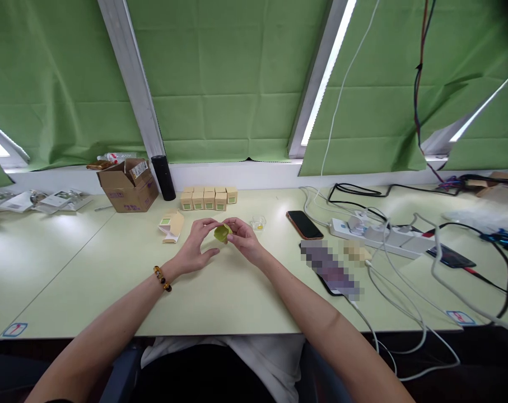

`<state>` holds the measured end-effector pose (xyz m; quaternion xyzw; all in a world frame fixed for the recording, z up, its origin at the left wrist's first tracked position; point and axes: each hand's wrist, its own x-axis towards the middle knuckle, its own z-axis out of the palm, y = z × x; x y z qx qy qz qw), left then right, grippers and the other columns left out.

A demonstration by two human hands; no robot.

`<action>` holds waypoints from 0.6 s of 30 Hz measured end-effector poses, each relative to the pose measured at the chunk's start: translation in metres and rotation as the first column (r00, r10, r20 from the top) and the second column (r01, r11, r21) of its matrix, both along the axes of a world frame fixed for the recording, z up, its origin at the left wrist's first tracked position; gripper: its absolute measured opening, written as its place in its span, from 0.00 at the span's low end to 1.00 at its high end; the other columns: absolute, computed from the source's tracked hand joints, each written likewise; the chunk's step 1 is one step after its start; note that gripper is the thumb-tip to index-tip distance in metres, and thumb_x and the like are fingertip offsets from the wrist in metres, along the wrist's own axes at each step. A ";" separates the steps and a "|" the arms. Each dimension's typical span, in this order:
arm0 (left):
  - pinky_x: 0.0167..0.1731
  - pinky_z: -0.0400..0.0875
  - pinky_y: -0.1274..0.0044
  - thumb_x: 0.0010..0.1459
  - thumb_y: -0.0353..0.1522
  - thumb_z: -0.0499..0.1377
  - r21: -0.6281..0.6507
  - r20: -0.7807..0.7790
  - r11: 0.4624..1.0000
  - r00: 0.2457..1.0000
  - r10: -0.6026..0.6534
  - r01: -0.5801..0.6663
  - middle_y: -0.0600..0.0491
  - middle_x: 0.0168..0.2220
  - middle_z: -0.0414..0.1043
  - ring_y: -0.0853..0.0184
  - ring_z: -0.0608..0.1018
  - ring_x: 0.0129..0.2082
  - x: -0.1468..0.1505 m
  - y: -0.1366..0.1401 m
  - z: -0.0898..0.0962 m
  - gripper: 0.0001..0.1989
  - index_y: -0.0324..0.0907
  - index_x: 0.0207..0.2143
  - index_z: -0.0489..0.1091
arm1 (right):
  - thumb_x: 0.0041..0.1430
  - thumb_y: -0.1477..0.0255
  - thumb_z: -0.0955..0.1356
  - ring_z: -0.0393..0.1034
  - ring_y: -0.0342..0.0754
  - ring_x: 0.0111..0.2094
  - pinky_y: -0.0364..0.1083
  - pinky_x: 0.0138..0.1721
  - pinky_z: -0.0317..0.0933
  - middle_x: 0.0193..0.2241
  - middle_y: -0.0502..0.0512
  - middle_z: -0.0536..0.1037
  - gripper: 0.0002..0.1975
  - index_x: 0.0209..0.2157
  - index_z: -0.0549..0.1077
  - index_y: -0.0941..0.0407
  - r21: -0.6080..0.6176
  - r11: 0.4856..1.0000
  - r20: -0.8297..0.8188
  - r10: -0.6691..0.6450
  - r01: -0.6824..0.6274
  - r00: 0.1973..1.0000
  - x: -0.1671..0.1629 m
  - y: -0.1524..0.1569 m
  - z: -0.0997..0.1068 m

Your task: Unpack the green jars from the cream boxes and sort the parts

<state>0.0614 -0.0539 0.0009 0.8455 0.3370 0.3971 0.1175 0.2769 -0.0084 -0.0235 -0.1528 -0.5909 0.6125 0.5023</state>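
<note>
Both hands meet just left of the frame's centre, above the pale green bench [89,268]. The left hand [197,246] and right hand [245,239] hold a small yellow-green piece [222,232] between them, the fingertips of each pinched onto it from either side. What the piece is cannot be told; it looks rounded and partly folded. It is held slightly above the bench top, not resting on it. The left wrist wears a bead bracelet [162,278].

Just left of the hands lies an open carton [172,225], flat on its side with a green label showing. Behind the hands, toward the window sill, stands a row of small boxes [208,198], close together in two lines. A black cylinder [163,177] stands upright left of the row, and a cardboard box [127,190] with open flaps sits beside it further left. A small clear cup [258,224] with something yellow inside sits just right of the hands.

A phone [304,224] lies face up at centre right. A white power strip [380,233] lies beyond it with white and black cables trailing across the right side of the bench. Packets [39,200] lie at the far left.
</note>
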 end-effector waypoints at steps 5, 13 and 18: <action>0.57 0.72 0.59 0.69 0.37 0.59 -0.094 0.189 0.995 0.982 -0.014 0.032 0.43 0.60 0.66 0.55 0.72 0.58 0.004 -0.002 -0.008 0.21 0.49 0.63 0.65 | 0.59 0.61 0.76 0.73 0.51 0.47 0.54 0.51 0.73 0.48 0.56 0.73 0.22 0.53 0.75 0.48 0.205 0.954 0.110 -0.245 0.219 0.963 -0.008 -0.011 0.001; 0.52 0.73 0.64 0.70 0.44 0.58 -0.304 0.422 0.949 0.905 0.061 0.078 0.44 0.53 0.72 0.58 0.76 0.54 0.010 0.008 -0.022 0.16 0.45 0.54 0.68 | 0.54 0.79 0.72 0.70 0.55 0.53 0.58 0.53 0.72 0.53 0.58 0.69 0.36 0.64 0.68 0.45 0.602 0.715 0.175 -0.553 0.356 0.814 -0.017 -0.023 -0.004; 0.55 0.73 0.62 0.69 0.44 0.60 -0.343 0.478 0.925 0.878 0.025 0.161 0.44 0.54 0.74 0.57 0.77 0.55 0.007 0.013 -0.027 0.17 0.45 0.54 0.70 | 0.58 0.79 0.70 0.70 0.58 0.55 0.61 0.55 0.70 0.55 0.60 0.73 0.39 0.69 0.58 0.46 0.719 0.592 0.102 -0.609 0.365 0.787 -0.018 -0.026 -0.006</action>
